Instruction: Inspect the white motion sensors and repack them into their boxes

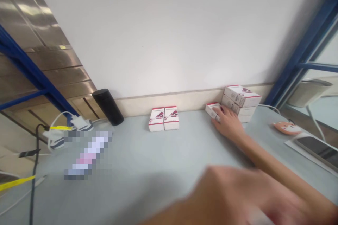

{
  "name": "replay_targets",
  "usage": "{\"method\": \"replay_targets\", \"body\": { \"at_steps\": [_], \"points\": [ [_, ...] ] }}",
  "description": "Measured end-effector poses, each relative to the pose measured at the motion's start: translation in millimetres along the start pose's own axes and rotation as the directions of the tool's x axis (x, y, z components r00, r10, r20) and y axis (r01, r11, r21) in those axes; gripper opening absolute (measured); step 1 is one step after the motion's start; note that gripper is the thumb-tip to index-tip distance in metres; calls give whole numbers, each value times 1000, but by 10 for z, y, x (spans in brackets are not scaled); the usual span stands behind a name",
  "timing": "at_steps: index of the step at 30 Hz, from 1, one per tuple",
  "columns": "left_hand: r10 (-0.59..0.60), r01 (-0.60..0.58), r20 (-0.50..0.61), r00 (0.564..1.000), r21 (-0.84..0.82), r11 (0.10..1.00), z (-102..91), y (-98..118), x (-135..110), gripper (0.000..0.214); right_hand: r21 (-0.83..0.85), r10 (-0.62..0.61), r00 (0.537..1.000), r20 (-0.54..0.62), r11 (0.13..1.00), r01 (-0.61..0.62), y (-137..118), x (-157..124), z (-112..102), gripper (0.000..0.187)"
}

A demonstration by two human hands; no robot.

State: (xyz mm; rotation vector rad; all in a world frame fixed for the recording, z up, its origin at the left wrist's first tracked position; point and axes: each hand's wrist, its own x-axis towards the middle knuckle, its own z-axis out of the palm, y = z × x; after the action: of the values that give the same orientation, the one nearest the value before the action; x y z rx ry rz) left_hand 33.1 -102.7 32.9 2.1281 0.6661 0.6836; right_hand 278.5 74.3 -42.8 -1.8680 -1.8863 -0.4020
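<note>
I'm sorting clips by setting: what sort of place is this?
Probably an indoor work area, though office or workshop I cannot tell: a grey tabletop, stacked boxes and a white charger suggest it.

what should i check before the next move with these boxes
1. Right hand on the single box beside the stack: ok, fingers are touching it.
2. Grip on that box firm: cannot tell, the hand hides part of it.
3. Left hand free: cannot tell, it is blurred in the foreground.
4. Stack standing: ok, boxes lie on one another, partly behind the right hand.
5. Two boxes side by side: ok, lying on the table away from both hands.
</note>
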Motion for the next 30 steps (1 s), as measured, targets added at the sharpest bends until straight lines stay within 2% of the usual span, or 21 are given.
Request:
{"method": "replay_targets", "body": {
  "at_steps": [2,4,6,7,8,9,10,12,13,14,15,17,19,21,23,26,28,30],
  "points": [
    [-85,72,-207,975,-69,995,-312,-250,232,19,31,1,999,42,1000,-2,-8,18,-83,48],
    [-177,125,-388,904,-155,980,-607,-558,426,22,116,13,996,93,993,-23,-36,39,-195,45],
    [-233,140,-465,854,-225,964,-818,-857,544,25,286,72,987,144,952,-111,-98,54,-318,43],
    [-270,144,-492,828,-278,950,-880,-983,569,26,407,112,977,182,896,-179,-146,55,-378,44],
    [-293,146,-499,815,-313,938,-913,-1084,571,25,542,148,961,235,801,-256,-209,50,-434,46],
    [-316,149,-491,812,-349,925,-919,-1157,555,24,670,164,938,307,663,-335,-284,37,-485,48],
    [-335,153,-476,813,-381,912,-905,-1200,526,26,774,150,912,382,488,-404,-371,17,-531,50],
    [-364,160,-427,828,-442,883,-848,-1205,454,39,860,-5,867,498,138,-492,-564,-50,-609,51],
    [-366,155,-401,840,-469,870,-818,-1174,420,46,854,-95,849,519,23,-520,-663,-96,-642,50],
    [-362,143,-381,851,-494,857,-793,-1128,392,50,843,-180,834,521,-45,-536,-756,-149,-674,48],
    [-354,128,-371,859,-514,848,-773,-1075,372,53,844,-259,826,500,-71,-532,-840,-206,-705,47],
    [-338,98,-404,850,-510,854,-747,-964,351,59,882,-349,836,423,-52,-468,-975,-325,-762,46],
    [-333,103,-454,826,-460,882,-724,-874,345,69,937,-328,884,332,2,-351,-1060,-430,-804,46],
    [-311,114,-473,825,-400,909,-699,-817,340,69,974,-233,947,221,108,-201,-1096,-499,-827,49],
    [-269,104,-469,841,-348,932,-678,-796,326,58,966,-166,983,74,258,-29,-1085,-515,-836,49],
    [-156,75,-498,853,-178,981,-676,-829,291,53,870,-223,968,-115,448,207,-1003,-454,-844,42],
    [-45,52,-526,849,-2,999,-691,-881,265,52,786,-328,925,-190,513,344,-929,-392,-853,41],
    [56,29,-533,844,150,988,-708,-940,244,52,716,-421,878,-228,539,445,-863,-345,-864,43]
  ]
}}
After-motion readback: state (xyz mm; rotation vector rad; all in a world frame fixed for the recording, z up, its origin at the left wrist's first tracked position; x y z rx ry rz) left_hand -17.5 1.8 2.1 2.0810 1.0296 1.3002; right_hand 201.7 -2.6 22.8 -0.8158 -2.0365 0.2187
